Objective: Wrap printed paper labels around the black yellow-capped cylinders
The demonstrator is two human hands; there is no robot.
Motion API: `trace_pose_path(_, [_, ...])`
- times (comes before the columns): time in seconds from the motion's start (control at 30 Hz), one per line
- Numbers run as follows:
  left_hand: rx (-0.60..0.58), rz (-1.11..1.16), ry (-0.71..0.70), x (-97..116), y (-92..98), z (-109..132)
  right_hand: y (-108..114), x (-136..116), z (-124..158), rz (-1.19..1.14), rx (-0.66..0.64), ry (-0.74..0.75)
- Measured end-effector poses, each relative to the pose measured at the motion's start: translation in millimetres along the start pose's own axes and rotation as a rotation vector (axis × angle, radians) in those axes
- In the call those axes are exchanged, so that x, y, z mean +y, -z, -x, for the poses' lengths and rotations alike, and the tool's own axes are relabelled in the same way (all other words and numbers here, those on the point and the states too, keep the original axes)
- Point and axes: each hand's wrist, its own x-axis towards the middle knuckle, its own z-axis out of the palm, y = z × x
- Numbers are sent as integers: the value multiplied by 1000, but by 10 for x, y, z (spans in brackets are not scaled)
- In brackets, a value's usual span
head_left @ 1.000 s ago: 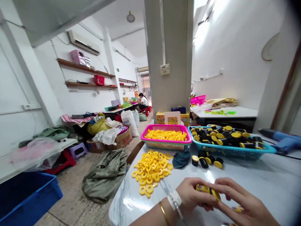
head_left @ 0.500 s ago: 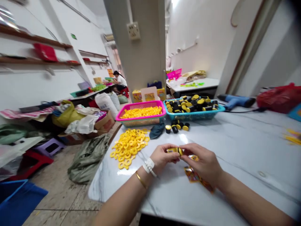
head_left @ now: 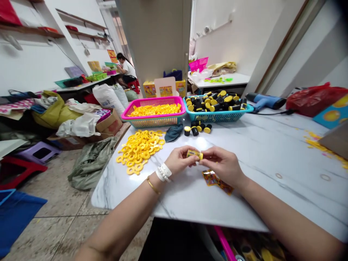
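Observation:
My left hand (head_left: 178, 160) and my right hand (head_left: 221, 165) meet over the white marble table (head_left: 261, 152), both pinched on a small yellow-wrapped roll (head_left: 195, 154) held between them. Printed orange-red labels (head_left: 216, 179) lie on the table just under my right hand. A heap of yellow rings (head_left: 140, 148) lies to the left of my left hand. Three black rolls with yellow caps (head_left: 197, 128) and a dark cloth (head_left: 173, 132) sit beyond my hands.
A pink basket (head_left: 153, 119) of yellow rings and a teal basket (head_left: 217, 116) of black-and-yellow rolls stand at the table's far edge. A blue heat gun (head_left: 265, 101) and red bag (head_left: 315, 98) lie right. Stools, bags and boxes crowd the floor left. A person sits far back.
The view has tilted down and moved back, so more of the table and my arms show. My hands stay together on the small roll; the labels now lie in sight under my right hand.

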Motion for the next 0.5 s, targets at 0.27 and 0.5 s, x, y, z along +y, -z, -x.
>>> trace_pose_path(0.27, [6,-94,-97,-3,-39,-20,-13,-64,-39,-233,-9,-255])
trace_pose_path(0.5, [-1,83,94,-66,23,-55,106,64,-63,-167,-144,-43])
